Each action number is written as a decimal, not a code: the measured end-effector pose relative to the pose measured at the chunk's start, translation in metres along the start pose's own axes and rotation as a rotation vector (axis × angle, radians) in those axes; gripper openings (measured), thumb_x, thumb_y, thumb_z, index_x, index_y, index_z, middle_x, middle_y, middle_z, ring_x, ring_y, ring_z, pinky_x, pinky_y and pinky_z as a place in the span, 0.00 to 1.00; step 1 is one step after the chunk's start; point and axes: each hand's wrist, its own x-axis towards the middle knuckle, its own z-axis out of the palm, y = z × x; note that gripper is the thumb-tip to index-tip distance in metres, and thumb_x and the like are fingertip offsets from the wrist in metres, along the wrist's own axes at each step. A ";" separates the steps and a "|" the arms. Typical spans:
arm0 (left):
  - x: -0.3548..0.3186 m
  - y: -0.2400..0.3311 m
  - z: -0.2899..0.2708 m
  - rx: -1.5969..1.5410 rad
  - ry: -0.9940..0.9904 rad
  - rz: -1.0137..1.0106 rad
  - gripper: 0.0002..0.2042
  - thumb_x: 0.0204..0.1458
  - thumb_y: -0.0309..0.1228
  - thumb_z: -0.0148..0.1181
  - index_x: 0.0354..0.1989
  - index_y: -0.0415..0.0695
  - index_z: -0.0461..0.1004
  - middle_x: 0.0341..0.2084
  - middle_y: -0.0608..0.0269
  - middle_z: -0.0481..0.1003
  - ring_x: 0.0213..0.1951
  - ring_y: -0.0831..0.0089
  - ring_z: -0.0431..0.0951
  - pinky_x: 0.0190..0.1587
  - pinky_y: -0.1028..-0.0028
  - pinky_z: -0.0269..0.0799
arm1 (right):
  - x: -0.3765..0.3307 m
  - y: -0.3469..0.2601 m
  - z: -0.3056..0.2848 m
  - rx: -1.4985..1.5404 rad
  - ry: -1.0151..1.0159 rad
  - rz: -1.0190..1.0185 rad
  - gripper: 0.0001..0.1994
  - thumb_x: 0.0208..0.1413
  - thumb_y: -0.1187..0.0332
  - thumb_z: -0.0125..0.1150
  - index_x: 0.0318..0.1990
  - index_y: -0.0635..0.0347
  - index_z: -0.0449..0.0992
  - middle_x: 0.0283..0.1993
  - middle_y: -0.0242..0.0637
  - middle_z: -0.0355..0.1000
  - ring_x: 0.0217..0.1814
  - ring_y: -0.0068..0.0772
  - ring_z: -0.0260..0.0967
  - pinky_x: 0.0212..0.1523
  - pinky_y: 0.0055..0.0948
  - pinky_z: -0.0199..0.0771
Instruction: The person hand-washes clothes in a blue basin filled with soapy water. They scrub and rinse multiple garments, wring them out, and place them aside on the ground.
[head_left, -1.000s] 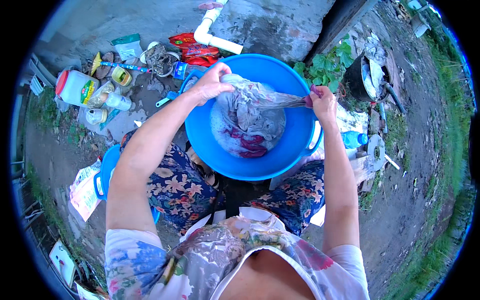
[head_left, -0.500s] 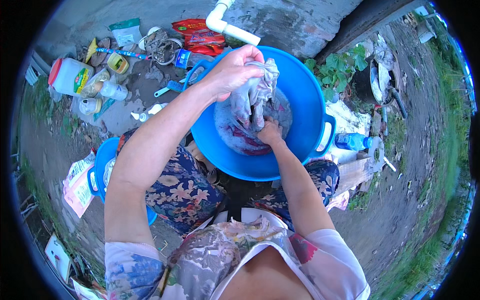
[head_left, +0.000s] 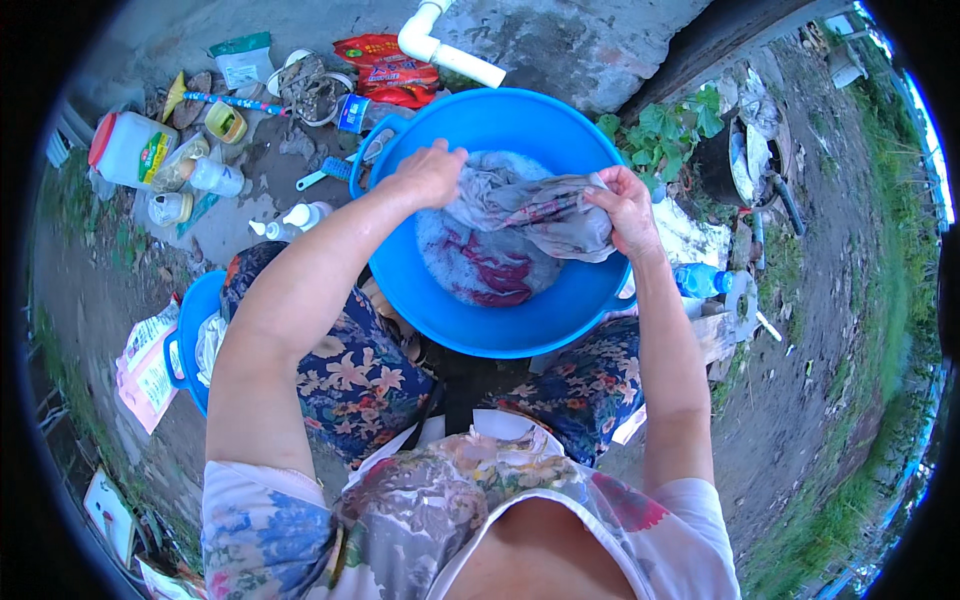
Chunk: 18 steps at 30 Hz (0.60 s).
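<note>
Head view, looking down over a squatting person's forearms: one large round blue basin (head_left: pixel 560 330) sits on the ground between the knees, holding sudsy water and one dark red garment (head_left: pixel 490 275) lying in the bottom. One grey wet cloth (head_left: pixel 530 210) is stretched above the water across the upper half of the basin, its two ends gathered in the two hands. The left hand (head_left: pixel 428 175) is closed tight on the cloth's left end near the basin's far-left rim, and the right hand (head_left: pixel 625 210) is clenched around the bunched right end close to the right rim, so the cloth runs directly between the two grips. One second, smaller blue tub (head_left: pixel 190 335) stands beside the left knee. One white pipe elbow (head_left: pixel 440 45) juts from the wall behind the basin. One white jug with a red cap (head_left: pixel 130 150) stands on the ground to the far left, with one blue-handled scrub brush (head_left: pixel 335 172) nearer the basin. One blue-capped plastic bottle (head_left: pixel 700 280) lies just right of the basin.
</note>
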 end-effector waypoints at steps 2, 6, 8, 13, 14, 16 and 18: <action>-0.001 0.014 -0.004 -0.019 -0.102 0.133 0.37 0.43 0.33 0.66 0.64 0.47 0.55 0.63 0.45 0.53 0.61 0.48 0.59 0.61 0.59 0.60 | 0.002 -0.021 0.006 -0.052 -0.055 -0.010 0.08 0.47 0.81 0.60 0.34 0.63 0.69 0.29 0.36 0.73 0.28 0.24 0.70 0.31 0.23 0.71; 0.014 0.021 0.022 -0.079 -0.044 0.320 0.51 0.37 0.38 0.71 0.68 0.45 0.42 0.67 0.47 0.46 0.68 0.51 0.46 0.66 0.58 0.48 | -0.007 -0.077 0.025 -0.064 -0.129 -0.029 0.07 0.47 0.81 0.61 0.33 0.64 0.70 0.26 0.34 0.73 0.25 0.20 0.68 0.27 0.20 0.68; 0.016 0.015 0.026 -0.044 -0.064 0.302 0.55 0.34 0.42 0.73 0.69 0.45 0.39 0.68 0.48 0.44 0.69 0.51 0.41 0.67 0.56 0.44 | -0.017 -0.113 0.040 -0.053 -0.162 -0.105 0.07 0.48 0.79 0.62 0.33 0.63 0.70 0.27 0.33 0.72 0.24 0.18 0.68 0.24 0.17 0.65; 0.024 0.014 0.048 -0.198 0.043 0.282 0.63 0.28 0.53 0.73 0.70 0.49 0.34 0.69 0.52 0.39 0.70 0.53 0.38 0.66 0.48 0.41 | -0.027 -0.186 0.083 0.095 -0.184 -0.213 0.07 0.48 0.77 0.63 0.33 0.63 0.70 0.27 0.33 0.71 0.22 0.17 0.66 0.23 0.15 0.63; 0.026 0.023 0.047 -0.276 0.119 0.301 0.63 0.28 0.54 0.73 0.70 0.48 0.34 0.69 0.52 0.40 0.70 0.53 0.37 0.66 0.49 0.42 | -0.025 -0.192 0.082 0.177 -0.193 -0.213 0.07 0.48 0.78 0.63 0.34 0.63 0.70 0.27 0.33 0.71 0.22 0.16 0.66 0.23 0.14 0.63; 0.038 0.030 0.059 -0.459 0.110 0.311 0.45 0.36 0.54 0.67 0.64 0.51 0.55 0.62 0.50 0.57 0.65 0.52 0.52 0.65 0.55 0.46 | -0.018 -0.198 0.080 0.348 -0.217 -0.204 0.07 0.48 0.78 0.63 0.34 0.63 0.71 0.27 0.34 0.71 0.22 0.16 0.65 0.23 0.14 0.62; 0.032 0.039 0.043 -0.694 -0.171 0.245 0.34 0.40 0.52 0.64 0.58 0.51 0.67 0.56 0.49 0.67 0.61 0.52 0.62 0.63 0.59 0.53 | -0.015 -0.190 0.076 0.348 0.011 -0.319 0.07 0.49 0.78 0.63 0.34 0.62 0.71 0.27 0.32 0.70 0.21 0.13 0.61 0.22 0.14 0.60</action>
